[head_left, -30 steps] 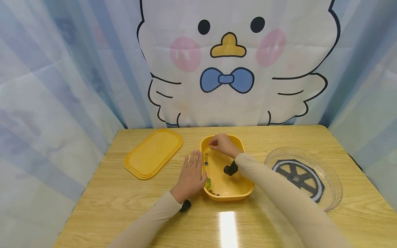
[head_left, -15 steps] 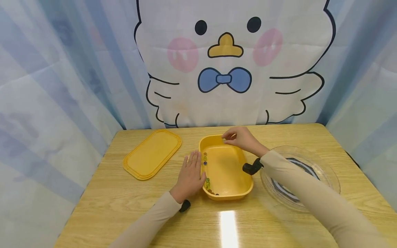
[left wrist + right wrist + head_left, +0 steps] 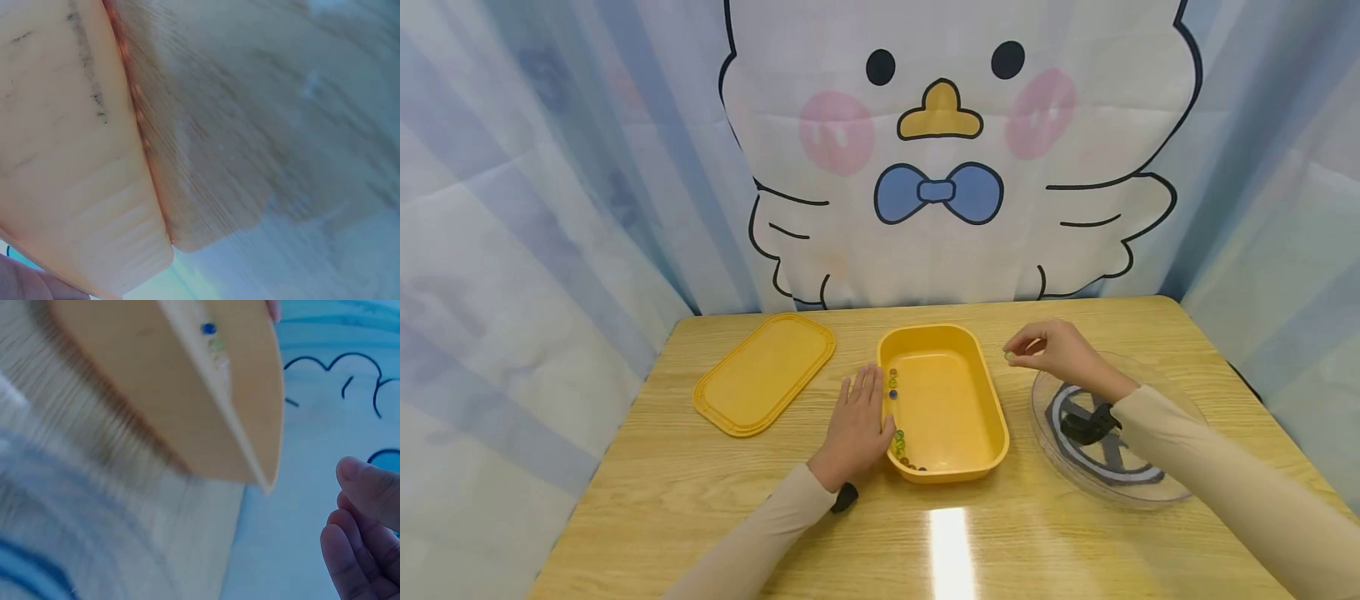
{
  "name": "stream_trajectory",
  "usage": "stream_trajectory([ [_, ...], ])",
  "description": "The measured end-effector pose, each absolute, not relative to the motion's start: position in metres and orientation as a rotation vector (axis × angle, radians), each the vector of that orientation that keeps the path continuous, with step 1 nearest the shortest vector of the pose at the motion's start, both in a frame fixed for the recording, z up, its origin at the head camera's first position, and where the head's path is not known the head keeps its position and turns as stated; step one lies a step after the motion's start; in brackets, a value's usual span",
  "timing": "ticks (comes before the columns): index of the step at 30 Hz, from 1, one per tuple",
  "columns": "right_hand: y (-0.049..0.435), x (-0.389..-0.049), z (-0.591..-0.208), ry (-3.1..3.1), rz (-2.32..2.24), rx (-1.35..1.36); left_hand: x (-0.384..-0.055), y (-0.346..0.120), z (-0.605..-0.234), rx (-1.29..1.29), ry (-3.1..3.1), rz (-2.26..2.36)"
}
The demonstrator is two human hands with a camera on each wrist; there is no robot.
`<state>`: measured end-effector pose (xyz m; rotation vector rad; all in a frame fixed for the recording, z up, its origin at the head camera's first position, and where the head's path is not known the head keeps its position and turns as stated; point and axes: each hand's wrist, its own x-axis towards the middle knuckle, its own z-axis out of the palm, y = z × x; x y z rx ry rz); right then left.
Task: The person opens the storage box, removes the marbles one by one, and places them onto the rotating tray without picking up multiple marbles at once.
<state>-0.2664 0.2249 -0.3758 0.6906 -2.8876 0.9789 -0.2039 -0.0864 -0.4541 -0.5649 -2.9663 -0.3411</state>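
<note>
In the head view my right hand [image 3: 1063, 354] hangs in the air between a yellow box and a clear round dish [image 3: 1138, 500]. Thumb and fingertips pinch a small pale marble [image 3: 1008, 356]; the right wrist view does not show it. My left hand [image 3: 855, 425] lies against the left wall of the yellow box [image 3: 951, 396], fingers straight along the rim. Inside, a dark blue marble [image 3: 892, 394] and a few others line the left side. Green and brown marbles [image 3: 900, 446] gather in the near left corner.
Left of the box a flat yellow lid [image 3: 765, 375] lies on the wooden table [image 3: 715, 492]. A dark wheel-like shape [image 3: 1108, 454] shows in the dish, partly under the right wrist. Behind the table hangs a curtain [image 3: 917, 258] with a cartoon bird.
My right hand has risen from the box's far left corner and crossed its far rim to the right, carrying the pale marble. The left hand stays against the box.
</note>
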Motion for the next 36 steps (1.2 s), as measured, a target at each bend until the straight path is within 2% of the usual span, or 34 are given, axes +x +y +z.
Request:
stream_trajectory([
  [10,0.285,-0.264,-0.404,-2.986,0.944,0.565,-0.204,-0.086,-0.456,-0.566,-2.952,-0.335],
  [19,0.324,-0.266,-0.425,-3.071,0.896,0.569,-0.204,-0.085,-0.454,-0.572,-2.953,-0.323],
  [36,0.341,-0.269,-0.445,-3.145,0.940,0.510,-0.206,-0.085,-0.457,-0.565,-2.975,-0.333],
])
